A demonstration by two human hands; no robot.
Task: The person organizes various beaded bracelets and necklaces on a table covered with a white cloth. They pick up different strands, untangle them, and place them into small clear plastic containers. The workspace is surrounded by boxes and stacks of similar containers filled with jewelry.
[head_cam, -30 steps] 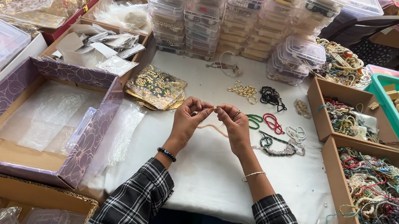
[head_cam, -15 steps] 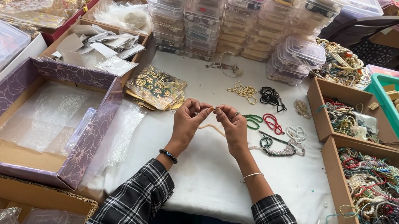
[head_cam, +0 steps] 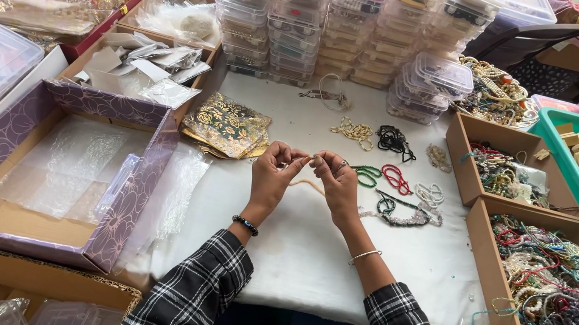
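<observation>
My left hand [head_cam: 274,178] and my right hand [head_cam: 338,183] meet over the middle of a white-covered table [head_cam: 306,257]. Both pinch the ends of a thin pale beaded strand [head_cam: 308,183] that sags below the fingers. The left wrist wears a dark beaded bracelet, the right wrist a thin metal bangle. Just right of my right hand lie small beaded loops: green [head_cam: 366,174], red [head_cam: 396,178], white [head_cam: 428,195] and dark [head_cam: 398,212]. Black [head_cam: 392,140] and gold [head_cam: 355,130] pieces lie farther back.
A purple floral box [head_cam: 101,192] with plastic sheets sits at left. Green and gold pouches [head_cam: 228,125] lie beside it. Stacked clear plastic cases [head_cam: 342,17] line the back. Two cardboard trays [head_cam: 481,237] of bead jewellery stand at right, next to a green tray [head_cam: 575,171] of pale blocks.
Both hands stay in the same place, pinching the strand; only the fingers shift slightly.
</observation>
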